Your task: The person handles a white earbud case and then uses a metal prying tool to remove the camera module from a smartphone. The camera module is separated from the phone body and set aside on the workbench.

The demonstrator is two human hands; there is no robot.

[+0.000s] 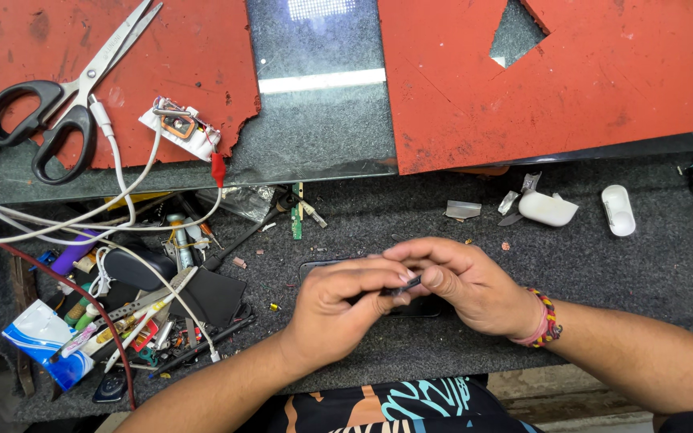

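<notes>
My left hand and my right hand meet at the middle of the grey mat, fingertips pinched together on a small dark part. Under both hands lies a black phone, mostly hidden, only its top left corner showing. A beaded band sits on my right wrist.
Black-handled scissors rest on a red mat at the far left. A second red mat lies far right. White cables, a small circuit board and a heap of tools crowd the left. White earbud case halves lie right.
</notes>
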